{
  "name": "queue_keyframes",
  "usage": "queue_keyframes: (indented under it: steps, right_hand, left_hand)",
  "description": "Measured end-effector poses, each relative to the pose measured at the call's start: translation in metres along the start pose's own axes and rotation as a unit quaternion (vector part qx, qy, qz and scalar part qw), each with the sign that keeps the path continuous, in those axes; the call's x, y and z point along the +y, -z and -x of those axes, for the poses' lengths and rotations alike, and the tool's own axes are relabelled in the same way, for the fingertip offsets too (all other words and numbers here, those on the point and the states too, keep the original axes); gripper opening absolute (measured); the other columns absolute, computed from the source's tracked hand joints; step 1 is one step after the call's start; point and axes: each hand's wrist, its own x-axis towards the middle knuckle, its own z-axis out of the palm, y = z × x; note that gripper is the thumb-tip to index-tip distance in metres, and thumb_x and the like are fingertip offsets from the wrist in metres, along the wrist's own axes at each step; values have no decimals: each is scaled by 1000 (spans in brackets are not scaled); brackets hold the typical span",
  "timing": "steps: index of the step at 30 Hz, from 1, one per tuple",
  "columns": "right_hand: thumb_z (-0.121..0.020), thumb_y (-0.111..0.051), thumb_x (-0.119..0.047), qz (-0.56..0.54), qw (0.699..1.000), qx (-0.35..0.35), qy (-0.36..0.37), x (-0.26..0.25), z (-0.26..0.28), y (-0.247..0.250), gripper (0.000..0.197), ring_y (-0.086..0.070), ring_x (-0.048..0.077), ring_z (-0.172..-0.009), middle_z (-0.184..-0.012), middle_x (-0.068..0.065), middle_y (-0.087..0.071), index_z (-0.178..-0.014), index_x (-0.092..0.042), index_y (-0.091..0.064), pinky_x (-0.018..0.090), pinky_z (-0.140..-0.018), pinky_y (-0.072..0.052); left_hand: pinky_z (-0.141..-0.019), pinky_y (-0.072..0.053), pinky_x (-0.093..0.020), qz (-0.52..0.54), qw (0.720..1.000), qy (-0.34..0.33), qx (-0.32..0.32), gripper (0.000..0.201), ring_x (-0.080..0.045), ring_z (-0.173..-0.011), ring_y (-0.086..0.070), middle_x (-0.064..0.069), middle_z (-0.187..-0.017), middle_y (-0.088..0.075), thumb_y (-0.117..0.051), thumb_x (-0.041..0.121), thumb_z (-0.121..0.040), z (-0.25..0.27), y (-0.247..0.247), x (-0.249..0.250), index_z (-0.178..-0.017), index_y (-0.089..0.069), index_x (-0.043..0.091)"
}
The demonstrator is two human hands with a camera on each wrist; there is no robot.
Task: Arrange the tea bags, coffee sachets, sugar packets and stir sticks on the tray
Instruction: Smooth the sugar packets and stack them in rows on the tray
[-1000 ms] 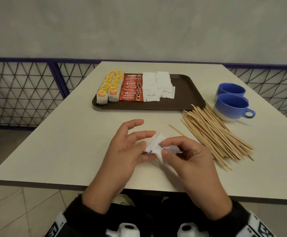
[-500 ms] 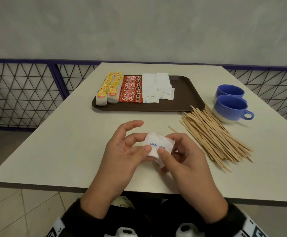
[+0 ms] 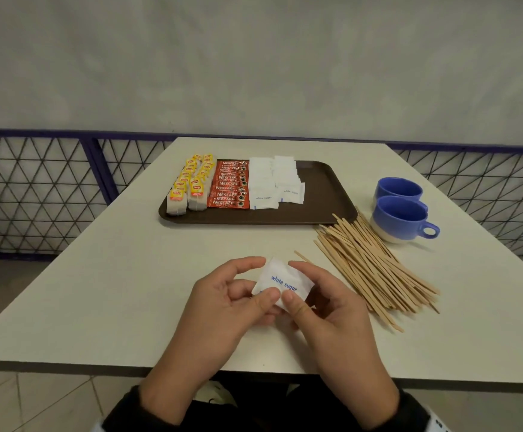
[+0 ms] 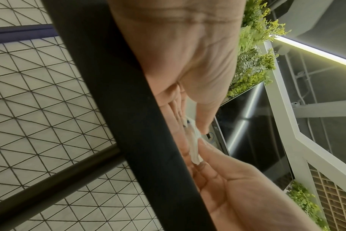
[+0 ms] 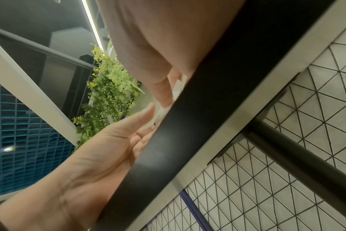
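Note:
Both hands hold a small bunch of white sugar packets (image 3: 280,283) just above the table's near part, the "white sugar" print facing up. My left hand (image 3: 232,294) pinches its left edge and my right hand (image 3: 319,294) pinches its right edge. The same white packets (image 4: 193,143) show edge-on between the thumbs in the left wrist view. A brown tray (image 3: 319,185) farther back carries rows of yellow-tagged tea bags (image 3: 191,185), red coffee sachets (image 3: 230,187) and sugar packets (image 3: 274,182). Wooden stir sticks (image 3: 369,260) lie in a pile on the table, right of my hands.
Two blue cups (image 3: 402,213) stand at the right beside the stir sticks. The tray's right part is bare. A wire-mesh railing (image 3: 35,194) runs behind and beside the white table (image 3: 113,291), whose near edge is at my wrists.
The packets have been turned and squared up between both hands, so the printed face now points up. My hands have stayed at the same spot.

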Motion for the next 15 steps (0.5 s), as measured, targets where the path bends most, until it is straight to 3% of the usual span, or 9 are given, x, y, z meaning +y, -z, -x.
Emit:
queue_keyframes:
  steps: [5,10,15]
  right_hand:
    - [-90,-77,-24,3,1000,17,-14,2,0,1,38,-65,22,-84,-98,-7,-69,-120,-44,-67,45,-76,-60]
    - [-94,-72,-21,-35,999,11,-35,-5,0,3,12,-66,28,-76,-83,5,-72,-101,-29,-77,54,-74,-58]
    - [-93,-72,-19,-47,998,-8,-52,-13,-1,3,7,-62,21,-65,-75,8,-70,-93,-19,-78,43,-65,-54]
  left_hand:
    - [-71,-61,-29,12,1000,-8,11,32,-30,-83,-76,-11,-92,-79,-70,1,-89,1,0,-2,-119,-66,13]
    - [-73,-62,-28,21,1000,-18,9,31,-27,-87,-77,-11,-94,-79,-69,-2,-88,5,2,-1,-117,-67,9]
    - [-73,-62,-28,19,1000,-22,5,28,-26,-86,-77,-9,-94,-79,-69,-2,-89,5,2,0,-115,-68,9]
